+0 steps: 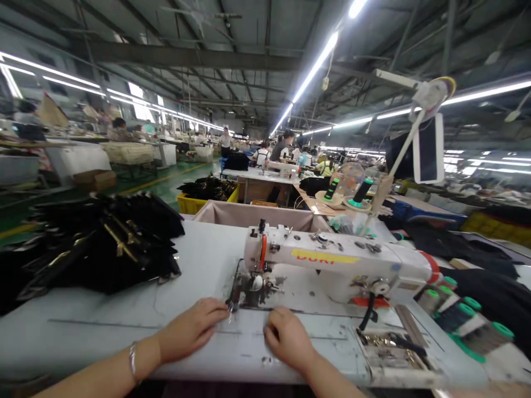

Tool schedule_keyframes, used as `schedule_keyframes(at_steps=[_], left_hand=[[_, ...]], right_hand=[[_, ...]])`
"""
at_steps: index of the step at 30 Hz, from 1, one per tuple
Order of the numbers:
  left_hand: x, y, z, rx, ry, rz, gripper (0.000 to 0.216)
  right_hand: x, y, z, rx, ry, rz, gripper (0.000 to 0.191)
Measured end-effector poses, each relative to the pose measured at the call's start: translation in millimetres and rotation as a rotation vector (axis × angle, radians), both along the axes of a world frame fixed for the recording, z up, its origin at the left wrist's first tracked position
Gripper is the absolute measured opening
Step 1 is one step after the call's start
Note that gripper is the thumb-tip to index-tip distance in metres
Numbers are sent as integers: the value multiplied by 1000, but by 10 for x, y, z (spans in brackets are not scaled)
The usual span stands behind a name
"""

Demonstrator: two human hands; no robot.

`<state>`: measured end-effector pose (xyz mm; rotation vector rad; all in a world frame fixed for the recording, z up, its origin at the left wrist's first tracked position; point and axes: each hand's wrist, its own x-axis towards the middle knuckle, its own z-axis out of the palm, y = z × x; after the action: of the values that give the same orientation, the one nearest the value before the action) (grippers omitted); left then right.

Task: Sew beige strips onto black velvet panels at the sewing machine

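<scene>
My left hand (pixel 191 328) lies on the white table (pixel 108 326) with its fingers stretched toward the presser foot (pixel 244 287) of the white sewing machine (pixel 332 264); a small metal piece shows at its fingertips. A bracelet sits on that wrist. My right hand (pixel 288 337) rests on the table just right of the needle area, fingers curled under; whether it holds anything is hidden. A pile of black fabric pieces with gold zippers (pixel 103 243) lies to the left.
Green-capped thread spools (pixel 464 320) and a small tray of metal parts (pixel 392 348) sit at the right. A cloth bin (pixel 257 214) stands behind the machine. A phone on a stand (pixel 427 146) rises at right. Other workers sit at far tables.
</scene>
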<state>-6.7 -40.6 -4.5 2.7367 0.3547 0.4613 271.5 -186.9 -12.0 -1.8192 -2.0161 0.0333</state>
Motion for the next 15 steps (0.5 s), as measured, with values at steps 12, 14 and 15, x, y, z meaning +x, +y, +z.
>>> schedule_keyframes(at_steps=[12,14,15], left_hand=[[-122,-298,-685,159,-177,310,39],[-110,-354,-617,148,-184,323,38],[-116,-406,-563,132,-183,320,39]], right_hand=[[1294,-952,1865,551,-227,-588,35],[1600,-938,2239,591,-245,-697,31],[1680,-890,2348,587,-248,-710,31]])
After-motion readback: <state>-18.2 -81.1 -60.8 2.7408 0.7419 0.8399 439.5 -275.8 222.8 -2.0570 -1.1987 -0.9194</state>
